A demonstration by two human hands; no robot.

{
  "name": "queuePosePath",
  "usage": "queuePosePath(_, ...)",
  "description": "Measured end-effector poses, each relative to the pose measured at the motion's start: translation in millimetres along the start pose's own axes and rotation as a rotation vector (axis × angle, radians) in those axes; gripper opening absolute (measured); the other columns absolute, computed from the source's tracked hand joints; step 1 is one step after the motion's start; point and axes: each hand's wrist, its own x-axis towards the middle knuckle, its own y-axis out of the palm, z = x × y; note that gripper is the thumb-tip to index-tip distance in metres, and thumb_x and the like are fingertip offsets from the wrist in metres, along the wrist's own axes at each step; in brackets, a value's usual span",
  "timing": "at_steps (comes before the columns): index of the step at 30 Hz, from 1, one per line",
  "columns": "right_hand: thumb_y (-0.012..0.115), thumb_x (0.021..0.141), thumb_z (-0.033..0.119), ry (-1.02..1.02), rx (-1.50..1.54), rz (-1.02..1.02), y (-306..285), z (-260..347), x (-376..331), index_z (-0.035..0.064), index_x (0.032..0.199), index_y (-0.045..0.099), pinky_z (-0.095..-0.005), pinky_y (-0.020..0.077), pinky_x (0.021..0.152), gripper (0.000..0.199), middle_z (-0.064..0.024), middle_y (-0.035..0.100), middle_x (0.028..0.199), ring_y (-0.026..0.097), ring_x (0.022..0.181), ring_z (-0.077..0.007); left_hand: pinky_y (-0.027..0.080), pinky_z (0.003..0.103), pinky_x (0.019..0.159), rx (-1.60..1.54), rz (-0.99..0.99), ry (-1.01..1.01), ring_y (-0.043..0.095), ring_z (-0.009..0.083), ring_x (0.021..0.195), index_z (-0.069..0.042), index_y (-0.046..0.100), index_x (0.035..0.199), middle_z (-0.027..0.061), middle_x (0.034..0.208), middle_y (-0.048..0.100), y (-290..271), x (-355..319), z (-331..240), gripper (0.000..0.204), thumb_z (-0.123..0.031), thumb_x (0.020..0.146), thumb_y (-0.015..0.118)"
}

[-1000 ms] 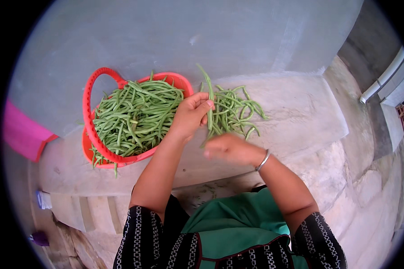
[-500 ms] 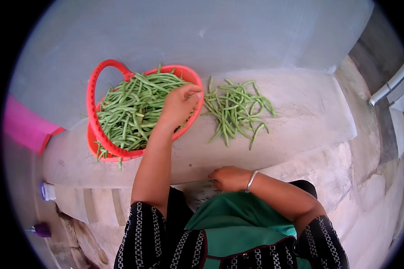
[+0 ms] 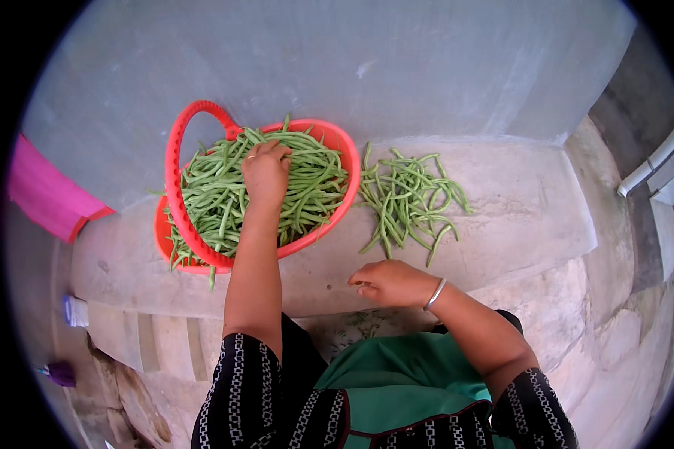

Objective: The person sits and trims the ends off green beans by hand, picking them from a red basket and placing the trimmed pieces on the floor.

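Long green beans (image 3: 314,179) fill a red plastic basket (image 3: 350,168), whose arched handle (image 3: 174,157) stands up on its left side. My left hand (image 3: 266,172) is down on top of the heap, its fingers curled closed on the beans there; how many they grip is hidden. A smaller loose pile of green beans (image 3: 412,198) lies on the ledge to the right of the basket. Nearer me, my right hand (image 3: 389,283) hovers in front of that pile with its fingers curled together. Whatever may be inside them cannot be seen.
A pale concrete ledge (image 3: 517,198) carries the basket and the pile, against a grey wall (image 3: 427,67). Pink cloth (image 3: 49,187) hangs at the left. Below the ledge are rough stone blocks, and a white pipe (image 3: 651,159) runs at the far right.
My left hand has moved from the basket's right rim left onto the heap. My right hand has risen away from my lap toward the ledge. The view has shifted slightly.
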Motion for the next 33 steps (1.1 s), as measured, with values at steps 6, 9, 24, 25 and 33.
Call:
queuePosePath(6, 0.06, 0.078, 0.01, -0.086, -0.181, -0.87, -66.4, 32.9, -1.8, 0.0045, 0.095, 0.058, -0.0387, 0.047, 0.073, 0.018, -0.012, 0.06, 0.092, 0.058, 0.084, -0.0301, 0.043, 0.037, 0.086, -0.177, -0.17, 0.476, 0.06, 0.024, 0.089, -0.01, 0.068, 0.085, 0.0054, 0.086, 0.065, -55.6, 0.9, -67.0, 0.016, -0.009, 0.069, 0.069)
queuePosePath(9, 0.062, 0.076, 0.011, -0.18, -0.564, -1.071, -91.4, 46.2, -1.6, 0.0047, 0.092, 0.058, -0.0391, 0.047, 0.067, 0.017, -0.0106, 0.058, 0.084, 0.058, 0.077, -0.028, 0.044, 0.037, 0.081, -0.271, -0.057, 0.621, 0.058, 0.0229, 0.084, -0.009, 0.067, 0.085, 0.0051, 0.081, 0.062, -73.7, -16.6, -106.6, 0.017, -0.009, 0.069, 0.069)
queuePosePath(24, 0.054, 0.086, 0.023, -0.026, -0.46, -0.443, -96.8, 39.5, -40.6, 0.0045, 0.075, 0.053, -0.0398, 0.0456, 0.058, 0.021, -0.0122, 0.055, 0.07, 0.056, 0.067, -0.0314, 0.044, 0.032, 0.06, -0.754, 0.495, 0.56, 0.055, 0.0209, 0.067, -0.004, 0.063, 0.084, 0.0071, 0.073, 0.056, -89.8, -39.9, -137.0, 0.01, -0.004, 0.074, 0.065)
queuePosePath(25, 0.052, 0.088, 0.023, -0.06, -0.374, -0.497, -98.1, 39.0, -39.8, 0.0043, 0.076, 0.053, -0.0381, 0.0454, 0.058, 0.022, -0.0112, 0.055, 0.07, 0.056, 0.066, -0.0291, 0.043, 0.032, 0.059, -0.89, 0.5, 0.509, 0.054, 0.0192, 0.065, -0.004, 0.063, 0.085, 0.007, 0.073, 0.056, -88.9, -37.8, -135.9, 0.009, -0.003, 0.075, 0.065)
queuePosePath(33, 0.043, 0.095, 0.026, -0.001, 0.797, -0.714, -89.7, 26.0, -21.7, 0.003, 0.098, 0.062, -0.0223, 0.0405, 0.056, 0.03, 0.0006, 0.055, 0.074, 0.049, 0.064, -0.0072, 0.039, 0.016, 0.051, -1.754, 0.341, -0.335, 0.049, 0.0051, 0.062, -0.002, 0.06, 0.098, 0.0037, 0.083, 0.06, -88.7, -23.4, -126.7, 0.014, -0.01, 0.092, 0.051)
